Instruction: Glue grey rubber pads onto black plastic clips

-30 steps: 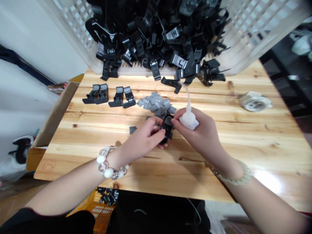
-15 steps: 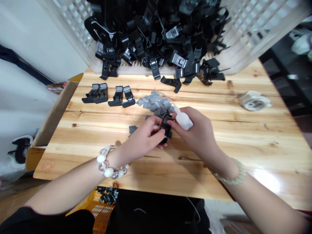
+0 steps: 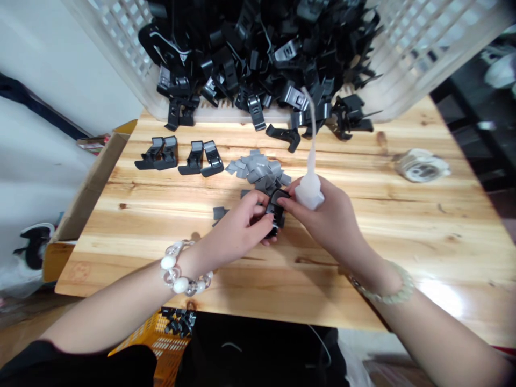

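The left hand pinches a black clip at frame centre, fingers curled around its lower end. The right hand grips a white glue bottle in a closed fist, nozzle pointing toward the top of the frame; its fingertips touch the upper end of the clip. Both hands sit just above the table, near the middle of the board.

Open room: the right half of the table is bare wood apart from a tape roll near the right edge. The lower-left part of the board is bare too, down to the near edge that runs across the lower frame. Just beyond the hands lies a pile of grey pads, touching the clip area; one loose pad lies left of the left hand. Four finished clips stand in a row at upper left — well apart from the hands.

Containers: a white crate fills the top of the frame, tipped open toward the table, and holds a heap of black clips that spills over its edge onto the wood. A cardboard box abuts the left table edge; its contents are hidden. A yellow basket below the near edge holds small black parts.
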The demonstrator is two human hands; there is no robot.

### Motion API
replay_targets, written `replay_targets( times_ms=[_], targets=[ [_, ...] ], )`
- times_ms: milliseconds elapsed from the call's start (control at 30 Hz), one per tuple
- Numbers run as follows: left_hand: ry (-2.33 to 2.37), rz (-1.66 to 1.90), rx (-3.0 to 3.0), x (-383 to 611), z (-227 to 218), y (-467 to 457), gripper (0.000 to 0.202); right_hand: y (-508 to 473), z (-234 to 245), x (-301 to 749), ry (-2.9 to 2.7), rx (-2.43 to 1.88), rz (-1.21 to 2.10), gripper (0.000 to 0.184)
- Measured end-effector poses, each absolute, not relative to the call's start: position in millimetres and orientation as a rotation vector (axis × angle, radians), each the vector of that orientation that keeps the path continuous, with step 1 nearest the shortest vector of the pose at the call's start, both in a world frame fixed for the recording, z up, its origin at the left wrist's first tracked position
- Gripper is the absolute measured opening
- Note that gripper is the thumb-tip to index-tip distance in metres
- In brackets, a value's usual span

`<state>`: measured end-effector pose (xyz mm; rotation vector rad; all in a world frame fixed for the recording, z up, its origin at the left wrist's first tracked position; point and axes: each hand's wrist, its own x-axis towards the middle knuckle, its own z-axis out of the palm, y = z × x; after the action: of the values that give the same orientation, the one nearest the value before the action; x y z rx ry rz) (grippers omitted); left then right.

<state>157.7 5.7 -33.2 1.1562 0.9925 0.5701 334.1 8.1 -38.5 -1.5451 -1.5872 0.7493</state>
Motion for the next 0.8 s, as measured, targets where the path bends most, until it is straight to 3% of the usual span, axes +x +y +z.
replay_targets(
  times_ms=[333,800],
  targets=[
    [0.965,0.544,1.242,155.1,-35.9,3.6,0.011,14.5,-29.9,336.3,-1.428,-1.533,1.039,0.021],
    [0.956,0.545,1.287,155.7,-37.9,3.9,0.009,15.4,-28.6,337.1,-1.452,-1.568,1.053,0.021]
  ],
)
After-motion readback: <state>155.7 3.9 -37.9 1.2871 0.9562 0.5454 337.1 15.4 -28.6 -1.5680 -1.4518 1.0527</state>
